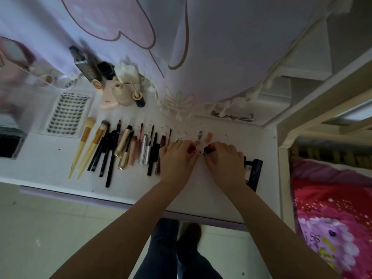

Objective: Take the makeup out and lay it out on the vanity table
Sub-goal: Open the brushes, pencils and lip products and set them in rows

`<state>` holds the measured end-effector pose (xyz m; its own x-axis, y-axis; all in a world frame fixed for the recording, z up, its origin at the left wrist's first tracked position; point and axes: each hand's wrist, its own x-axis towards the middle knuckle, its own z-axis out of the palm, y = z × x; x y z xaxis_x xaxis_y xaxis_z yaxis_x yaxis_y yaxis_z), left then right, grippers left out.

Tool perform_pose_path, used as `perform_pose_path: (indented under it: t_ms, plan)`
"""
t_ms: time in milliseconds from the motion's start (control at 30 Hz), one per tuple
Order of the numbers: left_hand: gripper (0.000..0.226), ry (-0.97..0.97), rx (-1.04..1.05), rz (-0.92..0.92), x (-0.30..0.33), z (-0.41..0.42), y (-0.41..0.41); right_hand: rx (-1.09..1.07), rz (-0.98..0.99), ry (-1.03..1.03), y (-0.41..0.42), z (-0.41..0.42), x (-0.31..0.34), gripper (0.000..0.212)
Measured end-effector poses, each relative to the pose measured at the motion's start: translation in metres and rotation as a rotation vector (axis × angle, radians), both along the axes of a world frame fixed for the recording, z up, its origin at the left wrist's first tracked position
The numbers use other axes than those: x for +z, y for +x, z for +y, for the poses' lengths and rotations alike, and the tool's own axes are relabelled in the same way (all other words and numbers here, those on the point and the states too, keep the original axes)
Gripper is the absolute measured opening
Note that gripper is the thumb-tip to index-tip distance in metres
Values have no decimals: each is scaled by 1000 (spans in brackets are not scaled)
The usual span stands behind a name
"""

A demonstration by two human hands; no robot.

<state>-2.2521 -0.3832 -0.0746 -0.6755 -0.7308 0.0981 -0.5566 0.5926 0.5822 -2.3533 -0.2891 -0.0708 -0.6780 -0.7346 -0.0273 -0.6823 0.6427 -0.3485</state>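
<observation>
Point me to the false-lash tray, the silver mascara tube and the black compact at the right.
false-lash tray (pixel 67 115), head view, middle of the lash rows.
silver mascara tube (pixel 144 150), head view, mid-barrel.
black compact (pixel 256 172), head view, dark frame at its right edge, beside the right hand.

White painted worktop (pixel 211 190), surface scuffed and stained near the back. On it, left to right: clear plastic tray of false lashes (pixel 67 114), row of tan-handled brushes, black pencils and gold and silver tubes (pixel 120 150), black rectangular compact (pixel 254 174) at right edge. Beige round bottle (pixel 122 94) and pink flat case (pixel 108 97) stand at the back.
</observation>
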Motion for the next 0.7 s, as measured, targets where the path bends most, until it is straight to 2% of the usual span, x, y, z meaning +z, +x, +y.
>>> perform_pose_path:
  t_ms: [133, 333, 433, 533, 633, 700]
  plan:
    - [17, -78, -44, -80, -6, -2, -6, 37, 71, 8, -1, -2, -6, 23]
    - [38, -106, -65, -139, -4, -2, -7, 55, 113, 84, -2, -1, -3, 16]
    - [36, -17, -55, -190, 1, 4, 6, 128, 122, 42, -16, 12, 10, 24]
    - [25, 59, -59, -127, 11, 28, 26, 156, 67, 109, -48, 30, 32, 25]
    - [21, 200, -247, -140, 16, 61, 21, 208, 21, 287, -75, 34, 37, 30]
    - [29, 189, -287, -125, 14, 76, 0, 270, -3, 386, -80, 27, 33, 32]
